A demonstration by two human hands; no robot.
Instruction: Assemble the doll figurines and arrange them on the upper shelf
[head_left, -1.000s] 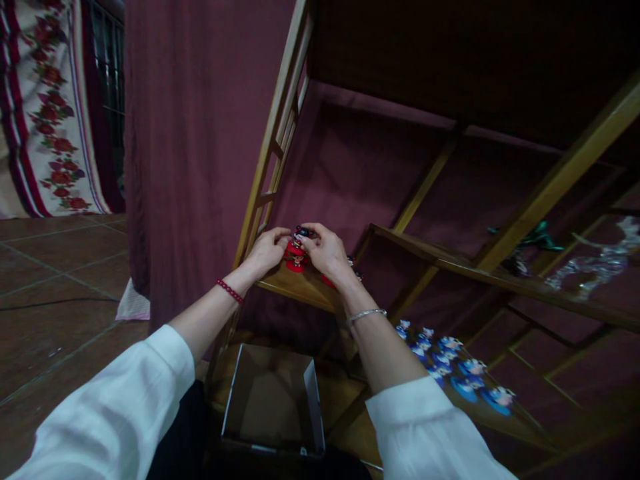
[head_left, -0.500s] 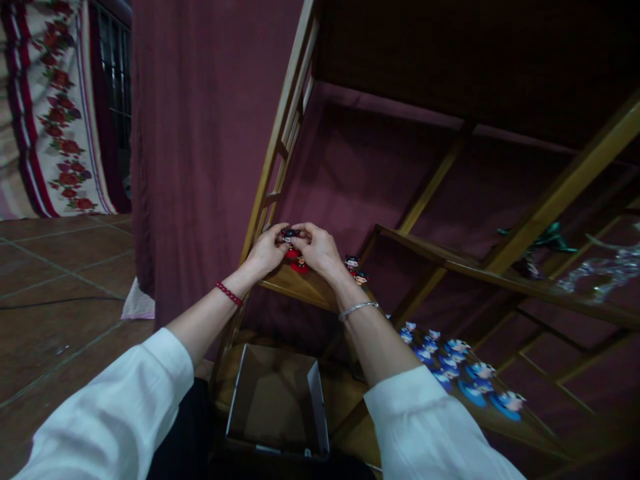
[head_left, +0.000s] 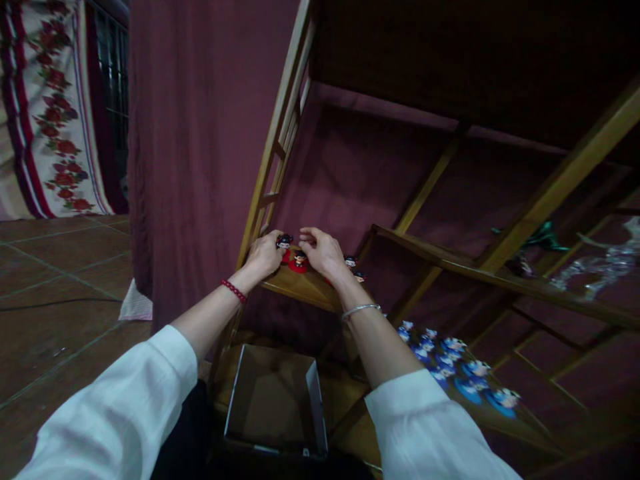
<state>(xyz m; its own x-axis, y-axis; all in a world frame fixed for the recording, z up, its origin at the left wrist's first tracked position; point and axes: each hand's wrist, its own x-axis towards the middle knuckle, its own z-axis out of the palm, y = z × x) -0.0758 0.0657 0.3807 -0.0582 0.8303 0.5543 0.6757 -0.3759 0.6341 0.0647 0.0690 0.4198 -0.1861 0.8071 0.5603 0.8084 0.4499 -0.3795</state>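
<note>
My left hand (head_left: pixel 266 255) is closed on a small black-haired figurine (head_left: pixel 285 243) with a red base, at the left end of a wooden shelf (head_left: pixel 300 285). Just in front of it a second red-based figurine (head_left: pixel 299 261) stands on the same shelf. Off to the right, my right hand (head_left: pixel 321 251) has its fingers apart and holds nothing. Beyond my right wrist, more dark-haired figurines (head_left: pixel 359 275) show in part, the rest of them covered by my arm.
Below the shelf sits an open cardboard box (head_left: pixel 273 400). Several blue-and-white figurines (head_left: pixel 450 360) line a lower shelf on the right. A clear glass-like ornament (head_left: pixel 603 270) and a green ornament (head_left: pixel 547 237) stand higher up. The wooden side frame (head_left: pixel 273 153) rises on the left.
My right hand has let go of the black-haired figurine and moved a little to the right, its fingers opening. The figurine is slightly lower and further left, with my left hand still on it.
</note>
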